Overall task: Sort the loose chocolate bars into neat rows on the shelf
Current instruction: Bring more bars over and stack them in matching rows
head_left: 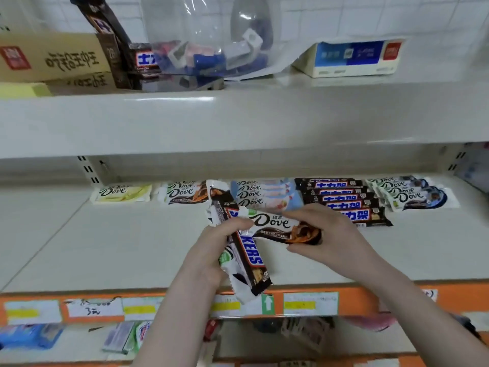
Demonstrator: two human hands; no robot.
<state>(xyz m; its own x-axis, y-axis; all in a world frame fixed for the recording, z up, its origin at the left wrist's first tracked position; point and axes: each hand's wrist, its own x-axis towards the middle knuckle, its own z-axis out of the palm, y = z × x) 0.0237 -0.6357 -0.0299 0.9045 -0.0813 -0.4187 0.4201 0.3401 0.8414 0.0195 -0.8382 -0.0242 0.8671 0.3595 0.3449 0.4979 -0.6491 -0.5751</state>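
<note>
My left hand [211, 250] grips a bunch of bars over the shelf [105, 247]: a brown Snickers bar [250, 256] on top, white wrappers beneath. My right hand [328, 234] pinches the right end of a white and brown Dove bar [275, 225] that lies across the bunch. Along the back of the shelf lie rows: a yellow Dove bar [121, 193], brown-orange Dove bars [185, 193], pale blue Dove bars [264, 193], a stack of dark Snickers bars [344, 198] and blue-white Dove bars [412, 194].
The shelf's orange front edge [449, 295] carries price labels. On the upper shelf [238, 115] stand a cardboard box [53, 56], a clear plastic bag of goods [206, 56] and a blue and white box [354, 58]. More goods lie on the shelf below.
</note>
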